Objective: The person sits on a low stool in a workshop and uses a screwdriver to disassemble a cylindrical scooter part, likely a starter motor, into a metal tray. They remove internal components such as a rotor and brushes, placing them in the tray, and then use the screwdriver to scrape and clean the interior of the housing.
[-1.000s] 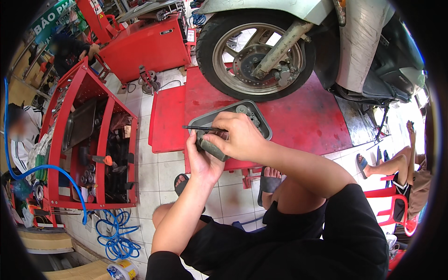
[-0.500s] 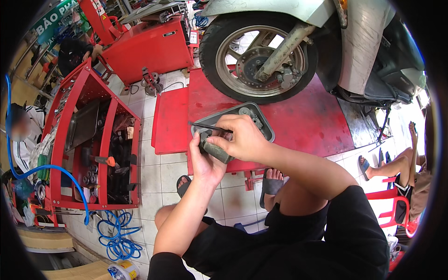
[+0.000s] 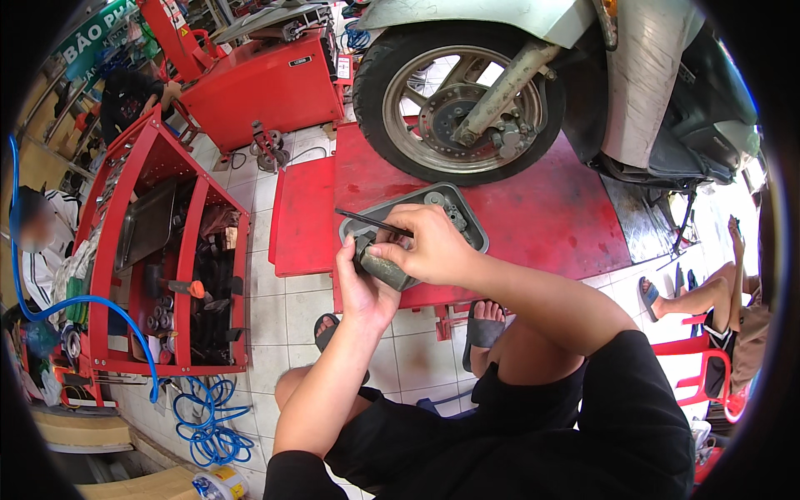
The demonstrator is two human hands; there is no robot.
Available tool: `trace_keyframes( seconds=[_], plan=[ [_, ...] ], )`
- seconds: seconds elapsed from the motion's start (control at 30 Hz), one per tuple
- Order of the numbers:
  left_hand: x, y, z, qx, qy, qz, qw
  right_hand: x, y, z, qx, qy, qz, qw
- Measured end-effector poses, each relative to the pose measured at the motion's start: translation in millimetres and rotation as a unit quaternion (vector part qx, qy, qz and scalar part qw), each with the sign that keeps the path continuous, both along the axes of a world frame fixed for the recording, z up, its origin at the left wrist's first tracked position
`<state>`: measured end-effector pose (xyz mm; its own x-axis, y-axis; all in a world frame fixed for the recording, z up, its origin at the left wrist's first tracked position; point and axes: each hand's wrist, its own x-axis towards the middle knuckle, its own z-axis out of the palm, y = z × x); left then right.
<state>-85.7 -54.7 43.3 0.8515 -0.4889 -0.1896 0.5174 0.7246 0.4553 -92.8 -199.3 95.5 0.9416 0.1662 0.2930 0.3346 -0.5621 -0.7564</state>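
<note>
Hands: together; my left hand (image 3: pixel 367 290) cups the grey-green block-shaped part (image 3: pixel 385 269) from the left, my right hand (image 3: pixel 435 243) grips the slim dark rod (image 3: pixel 363 220), thumb against the block.
Block position: at the near side of the grey tray (image 3: pixel 397 202), which sits on the red platform (image 3: pixel 558 221).
Rod contact: cannot tell; fingers hide its right end.
Handling: best, I judge, to brace the block firmly in the left palm and move the rod with light finger strokes.
Rod change: left tip points farther away than half a second ago; grip on the block looks unchanged.
</note>
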Motion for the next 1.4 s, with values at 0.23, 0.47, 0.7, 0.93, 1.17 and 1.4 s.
trace_keyframes(
  seconds=[0.23,0.47,0.7,0.93,1.17,1.4],
  plan=[
    [22.1,14.9,-5.9,-0.055,0.071,0.059,0.994,5.0,-35.5,-17.6,0.042,0.086,-0.073,0.993],
    [44.4,33.7,-20.6,-0.036,0.080,0.142,0.986,-10.0,-25.8,-12.7,-0.079,0.028,0.014,0.996],
    [37.1,27.2,-14.4,0.005,0.051,0.164,0.985,-14.8,-15.1,-12.6,-0.103,-0.007,0.001,0.995],
    [37.5,25.1,-12.1,-0.012,0.055,0.164,0.985,-13.1,-16.6,-20.7,-0.118,-0.015,0.011,0.993],
    [36.8,27.8,-12.8,-0.021,0.068,0.167,0.983,-11.5,-20.2,11.8,-0.055,-0.080,-0.059,0.994],
    [36.5,30.2,-5.5,-0.033,0.087,0.172,0.981,-9.4,-32.0,13.9,0.384,0.131,0.178,0.896]
  ],
)
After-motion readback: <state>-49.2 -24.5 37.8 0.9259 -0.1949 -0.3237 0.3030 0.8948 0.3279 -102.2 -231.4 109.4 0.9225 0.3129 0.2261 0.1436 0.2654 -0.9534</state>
